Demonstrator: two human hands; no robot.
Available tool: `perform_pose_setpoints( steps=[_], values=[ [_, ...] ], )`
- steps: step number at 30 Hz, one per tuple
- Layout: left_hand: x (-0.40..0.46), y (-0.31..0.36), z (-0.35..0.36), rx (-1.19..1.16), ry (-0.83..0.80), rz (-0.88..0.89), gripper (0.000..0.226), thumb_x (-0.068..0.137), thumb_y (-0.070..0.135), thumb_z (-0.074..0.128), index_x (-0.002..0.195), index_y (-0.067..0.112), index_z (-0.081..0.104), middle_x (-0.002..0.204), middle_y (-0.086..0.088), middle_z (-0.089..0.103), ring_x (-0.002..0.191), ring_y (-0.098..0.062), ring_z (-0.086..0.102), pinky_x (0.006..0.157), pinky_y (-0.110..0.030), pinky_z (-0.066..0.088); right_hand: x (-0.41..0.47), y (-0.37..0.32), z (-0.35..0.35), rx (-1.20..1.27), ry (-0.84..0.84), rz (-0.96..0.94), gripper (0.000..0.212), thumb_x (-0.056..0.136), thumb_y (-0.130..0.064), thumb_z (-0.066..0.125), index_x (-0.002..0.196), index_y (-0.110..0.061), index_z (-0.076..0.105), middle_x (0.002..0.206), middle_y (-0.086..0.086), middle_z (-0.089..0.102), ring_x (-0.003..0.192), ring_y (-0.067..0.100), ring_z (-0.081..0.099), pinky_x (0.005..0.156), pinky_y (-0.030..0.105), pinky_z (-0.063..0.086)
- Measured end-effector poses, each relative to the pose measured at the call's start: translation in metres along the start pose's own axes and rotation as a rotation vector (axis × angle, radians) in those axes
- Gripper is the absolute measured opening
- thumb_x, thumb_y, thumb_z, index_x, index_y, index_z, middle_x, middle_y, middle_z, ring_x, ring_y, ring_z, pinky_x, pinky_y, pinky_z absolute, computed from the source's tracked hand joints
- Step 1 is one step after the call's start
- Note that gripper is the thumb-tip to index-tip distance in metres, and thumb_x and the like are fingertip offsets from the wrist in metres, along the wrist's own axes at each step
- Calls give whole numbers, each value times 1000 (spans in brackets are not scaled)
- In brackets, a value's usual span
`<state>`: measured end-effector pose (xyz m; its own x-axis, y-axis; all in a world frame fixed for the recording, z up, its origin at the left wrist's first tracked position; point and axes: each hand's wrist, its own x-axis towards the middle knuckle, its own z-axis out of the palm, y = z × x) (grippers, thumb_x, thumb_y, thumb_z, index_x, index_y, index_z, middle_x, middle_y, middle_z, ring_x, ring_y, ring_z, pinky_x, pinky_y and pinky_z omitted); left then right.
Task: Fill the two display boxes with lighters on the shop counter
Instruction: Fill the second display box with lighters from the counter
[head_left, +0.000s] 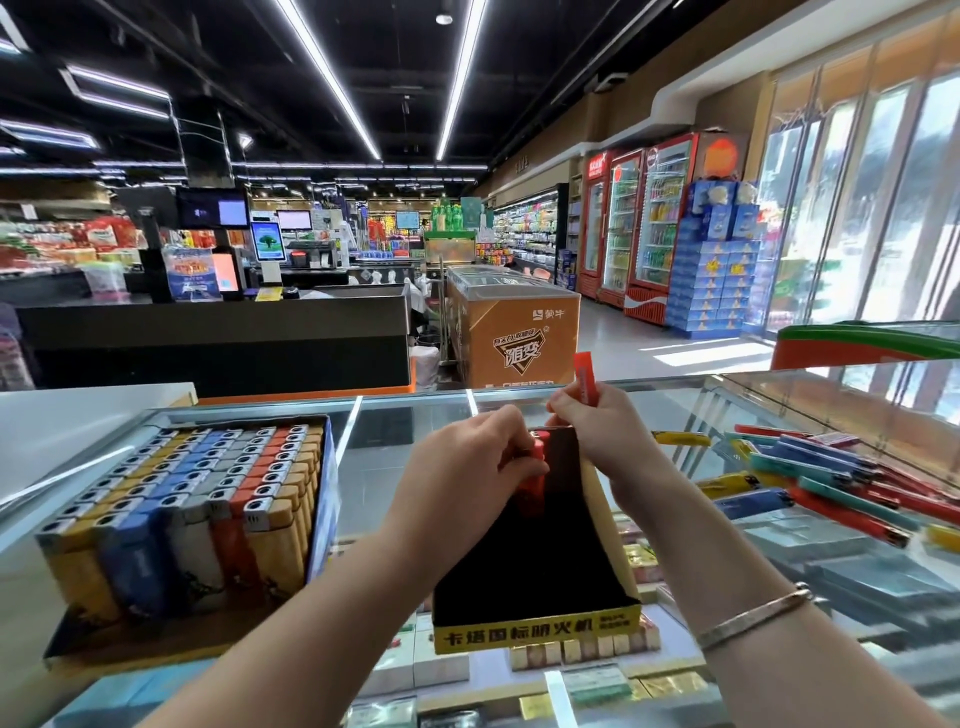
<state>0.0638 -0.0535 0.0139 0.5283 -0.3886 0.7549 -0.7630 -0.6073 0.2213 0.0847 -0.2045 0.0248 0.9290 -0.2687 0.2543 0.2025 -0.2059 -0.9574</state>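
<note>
Left hand (467, 457) pinches one red lighter (534, 486) at the far end of the near-empty black display box (540, 582); right hand (597, 431) pinches a second red lighter (586, 382) upright above that end. One full display box (187, 514) stands to the left with six rows of lighters. Loose lighters (831, 483), too overlapped to count, lie right on the glass tabletop (395, 457). Beyond stand checkout counters, an orange freezer (514, 338) and two red drink fridges (639, 223).

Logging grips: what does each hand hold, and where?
Left hand pinches a red plastic lighter's top; right hand grips another red lighter's lower end.
</note>
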Motion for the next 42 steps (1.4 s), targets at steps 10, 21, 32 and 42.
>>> perform_pose_setpoints(
  steps=[10, 21, 32, 42],
  values=[
    [1, 3, 7, -4, 29, -60, 14, 76, 22, 74, 82, 18, 63, 77, 4, 70, 62, -3, 54, 58, -3, 35, 0, 0, 1, -15, 14, -16, 21, 93, -16, 53, 73, -13, 57, 73, 6, 54, 75, 19, 52, 77, 35, 45],
    [5, 2, 8, 11, -37, -75, 13, 82, 27, 68, 82, 17, 60, 78, 3, 68, 63, -7, 57, 58, -8, 39, 1, 0, 1, -53, 6, -12, 19, 92, -17, 53, 88, -1, 62, 78, 12, 53, 79, 21, 50, 84, 41, 47],
    [10, 3, 4, 212, -133, 159, 7, 83, 16, 66, 90, 15, 68, 93, 1, 69, 87, -18, 61, 70, -33, 54, 2, 2, 0, -37, -25, -1, 22, 93, -17, 52, 91, 4, 62, 78, 13, 53, 76, 22, 50, 75, 34, 43],
    [9, -10, -1, 89, -253, -80, 28, 83, 26, 66, 111, 30, 62, 119, 15, 60, 109, -12, 55, 96, -36, 44, 1, -1, -4, -8, -46, 29, 36, 95, -39, 45, 78, -11, 61, 76, 5, 60, 75, 16, 57, 60, 24, 39]
  ],
)
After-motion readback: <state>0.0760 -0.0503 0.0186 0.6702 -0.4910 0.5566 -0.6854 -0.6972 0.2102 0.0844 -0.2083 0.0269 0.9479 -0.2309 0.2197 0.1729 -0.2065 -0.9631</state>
